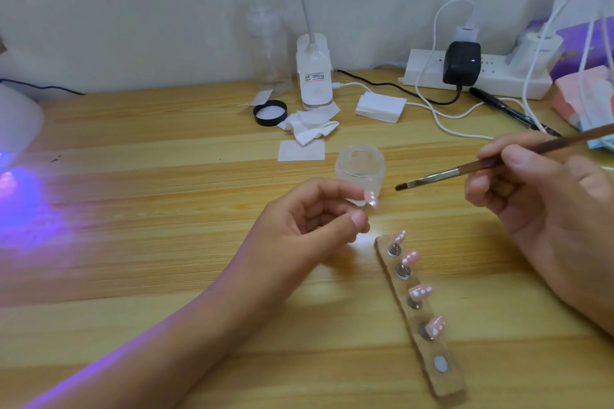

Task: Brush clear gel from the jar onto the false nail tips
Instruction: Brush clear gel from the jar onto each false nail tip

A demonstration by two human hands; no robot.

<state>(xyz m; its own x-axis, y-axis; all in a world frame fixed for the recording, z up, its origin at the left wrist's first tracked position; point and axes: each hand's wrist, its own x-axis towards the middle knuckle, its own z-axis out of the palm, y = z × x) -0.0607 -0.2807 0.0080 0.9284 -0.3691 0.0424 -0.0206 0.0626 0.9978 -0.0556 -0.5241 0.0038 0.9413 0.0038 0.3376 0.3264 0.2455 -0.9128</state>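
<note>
The left hand (312, 219) has its thumb and forefinger closed in a pinch on the small mount of one false nail tip (371, 200), the other fingers curled loosely beneath, so that the pink tip sticks out past the fingertips toward the right hand (538, 196). That right hand holds the brush (465, 173) like a pen, fingers wrapped round the brown handle. The brush's long axis runs from up and behind the right hand, slanting down and across to its bristle end, which points straight at the left hand. The bristles hang in the air just to the right of the pinched tip and slightly above it, near but not touching. The open jar (360, 169) of clear gel stands on the bench (166, 209) just beyond the left fingertips, on the far side of the held tip, and its mouth is about as near to the bristles as the tip is. Whether the bristles already carry gel is too small to tell. If they do, the move is probably a short stroke leftward and down onto the tip; if not, a short reach forward into the jar. Below the right hand lies a holder strip (449, 385) with four other tips (420, 292) mounted and one empty mount nearest the person.
</note>
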